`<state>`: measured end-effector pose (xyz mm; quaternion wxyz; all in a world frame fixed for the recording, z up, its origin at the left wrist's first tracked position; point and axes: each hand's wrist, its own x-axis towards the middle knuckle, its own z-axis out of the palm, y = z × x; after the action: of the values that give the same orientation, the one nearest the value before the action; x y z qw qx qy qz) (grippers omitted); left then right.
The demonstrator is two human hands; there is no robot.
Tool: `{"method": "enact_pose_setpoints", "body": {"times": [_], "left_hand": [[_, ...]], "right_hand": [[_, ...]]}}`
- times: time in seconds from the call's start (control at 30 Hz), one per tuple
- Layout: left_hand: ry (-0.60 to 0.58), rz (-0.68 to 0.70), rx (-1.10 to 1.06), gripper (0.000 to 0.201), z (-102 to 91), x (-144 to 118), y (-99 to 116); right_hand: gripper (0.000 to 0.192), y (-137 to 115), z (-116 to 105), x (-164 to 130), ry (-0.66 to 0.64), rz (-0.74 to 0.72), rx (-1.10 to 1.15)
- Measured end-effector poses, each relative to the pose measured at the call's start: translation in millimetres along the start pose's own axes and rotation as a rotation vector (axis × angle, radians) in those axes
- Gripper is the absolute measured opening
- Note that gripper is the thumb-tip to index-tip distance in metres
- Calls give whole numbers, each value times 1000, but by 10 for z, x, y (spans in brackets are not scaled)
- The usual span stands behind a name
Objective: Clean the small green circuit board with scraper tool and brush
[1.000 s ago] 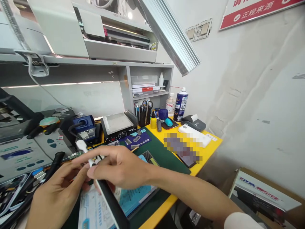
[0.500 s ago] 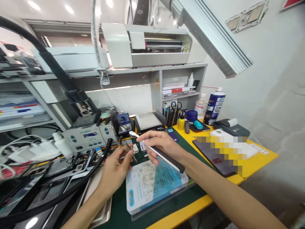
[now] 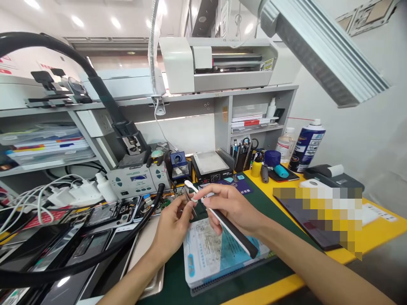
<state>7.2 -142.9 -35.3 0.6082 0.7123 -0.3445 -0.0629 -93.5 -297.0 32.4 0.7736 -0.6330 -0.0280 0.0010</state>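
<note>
Above the blue-and-white pad (image 3: pixel 216 250) on the green mat (image 3: pixel 276 254), the head view shows both hands meeting over the desk (image 3: pixel 378 231). The right hand (image 3: pixel 233 207) is closed around a long tool (image 3: pixel 222 222) with a black handle and a white flat tip; the handle runs down past the palm towards the pad's right edge, and the white tip points up and left, beyond the fingers. The left hand (image 3: pixel 173 226) sits just left of the pad, its fingertips pinched on a pair of thin metal tweezers (image 3: pixel 190 201), whose points lie right beside the tool's white tip. Whether the tweezers and the tip touch cannot be told.

Behind the pad stands a small black hot plate (image 3: pixel 211 165) with a pale top, and left of that a blue soldering-tip holder (image 3: pixel 178 165) and a grey rework station (image 3: pixel 136 180). A thick black hose (image 3: pixel 95 254) curves across the desk left of the pad, over opened phones (image 3: pixel 108 212) and a metal tray (image 3: pixel 152 271). Right of the pad, on the yellow desk, lie a dark phone (image 3: pixel 305 220), partly blurred, a spray can (image 3: pixel 307 146) and a black label printer (image 3: pixel 330 178). A grey cutting machine (image 3: pixel 222 63) sits on the shelf (image 3: pixel 190 95) above.
</note>
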Motion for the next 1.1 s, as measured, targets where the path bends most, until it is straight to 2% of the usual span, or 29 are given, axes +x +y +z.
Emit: {"method": "enact_pose_setpoints", "body": {"times": [0.23, 0.37, 0.53, 0.7, 0.9, 1.1], "left_hand": [[2, -20, -32, 34, 14, 2, -3], [6, -19, -40, 34, 17, -5, -3], [-1, -11, -39, 32, 12, -16, -14], [-5, 6, -38, 30, 17, -8, -6], [-11, 17, -37, 27, 18, -13, 3], [-4, 20, -15, 28, 18, -25, -19]], "right_hand": [[21, -22, 54, -11, -72, 23, 23], [21, -17, 73, -12, -46, 24, 30], [20, 12, 69, -7, -73, 3, 46], [18, 16, 71, 5, -25, 19, 30], [16, 26, 72, -5, -75, -9, 61], [14, 17, 104, -26, -33, 18, 94]]}}
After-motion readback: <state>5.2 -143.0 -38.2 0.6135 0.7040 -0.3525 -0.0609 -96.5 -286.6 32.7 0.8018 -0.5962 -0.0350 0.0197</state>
